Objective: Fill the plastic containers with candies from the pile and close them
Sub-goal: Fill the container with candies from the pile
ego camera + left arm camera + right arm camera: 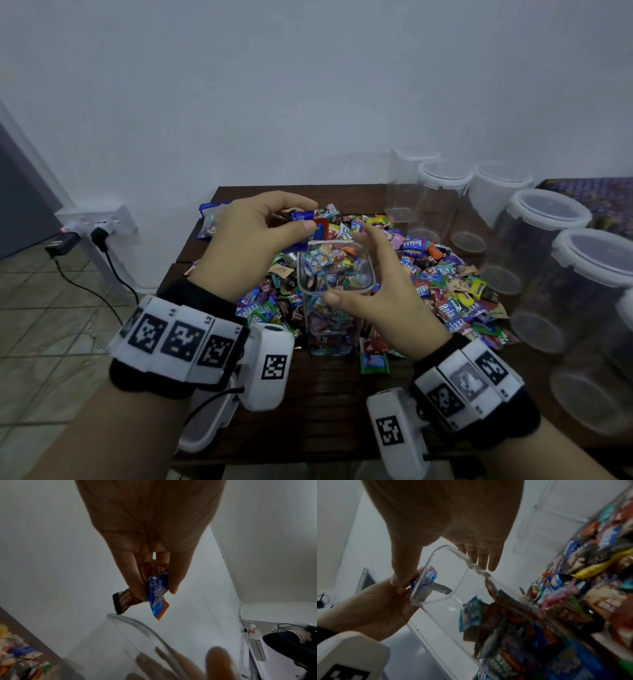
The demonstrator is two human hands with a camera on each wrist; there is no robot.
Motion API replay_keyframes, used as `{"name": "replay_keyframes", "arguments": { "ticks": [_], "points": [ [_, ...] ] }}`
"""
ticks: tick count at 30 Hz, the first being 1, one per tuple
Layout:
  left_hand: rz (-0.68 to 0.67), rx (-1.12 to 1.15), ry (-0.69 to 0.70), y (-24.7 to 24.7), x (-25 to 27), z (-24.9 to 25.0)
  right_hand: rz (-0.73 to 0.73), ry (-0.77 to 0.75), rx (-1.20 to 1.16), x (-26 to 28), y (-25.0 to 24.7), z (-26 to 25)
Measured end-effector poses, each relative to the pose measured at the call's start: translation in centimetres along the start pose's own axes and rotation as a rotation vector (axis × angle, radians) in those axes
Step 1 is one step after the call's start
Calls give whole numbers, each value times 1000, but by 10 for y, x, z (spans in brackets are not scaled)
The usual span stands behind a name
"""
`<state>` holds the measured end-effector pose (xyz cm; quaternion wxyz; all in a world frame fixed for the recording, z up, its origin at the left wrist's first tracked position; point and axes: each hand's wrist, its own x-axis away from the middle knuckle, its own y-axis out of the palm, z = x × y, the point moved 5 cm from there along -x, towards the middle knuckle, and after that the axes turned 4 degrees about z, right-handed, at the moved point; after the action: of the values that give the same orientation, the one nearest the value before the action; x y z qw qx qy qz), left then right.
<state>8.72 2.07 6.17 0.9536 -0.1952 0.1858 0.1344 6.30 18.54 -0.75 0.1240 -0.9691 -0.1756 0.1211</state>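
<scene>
pinched between thumb and fingertips (137, 588) of the left hand (250, 240): a few wrapped candies (157, 595), a blue one and a brown one plainest, hanging just above the rim of the square container (334, 270). cupped around that container's near and right sides, thumb at the near rim and fingers straight along the far side: the right hand (380, 294), apparently steadying rather than clamping. inside, wrappers stacked to near the top (how tightly packed, cannot tell).

probably light, crinkly and slippery, those wrappers; likely to slide from a loose pinch, so better released low over the mouth. thin clear walls, likely to flex if squeezed; best held low on the sides, away from the rim, leaving the opening free.

container standing at the near side of the candy pile (445, 274), roughly mid-surface on the dark wooden table (325, 411). lidded round jars (544, 222) crowded along the right edge, so little room that way; bare wood toward the near edge. a white lid-like piece (205, 428) at the near left edge, partly hidden by the wrist.
</scene>
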Motion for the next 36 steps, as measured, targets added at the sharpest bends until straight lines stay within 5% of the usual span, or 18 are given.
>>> {"name": "replay_keyframes", "arguments": {
  "ticks": [11,18,25,32,36],
  "points": [
    [-213,-8,-61,30,1,-2,-1,-25,-89,-4,5,19],
    [-235,25,-116,37,5,-5,-3,-61,-187,-5,5,16],
    [-195,39,-123,37,4,-8,1,-79,-162,-3,4,11],
    [12,87,-54,14,4,-6,-16,-41,-139,-1,4,10],
    [38,45,-58,0,7,-12,-83,-1,52,-2,-4,8]
  ]
}}
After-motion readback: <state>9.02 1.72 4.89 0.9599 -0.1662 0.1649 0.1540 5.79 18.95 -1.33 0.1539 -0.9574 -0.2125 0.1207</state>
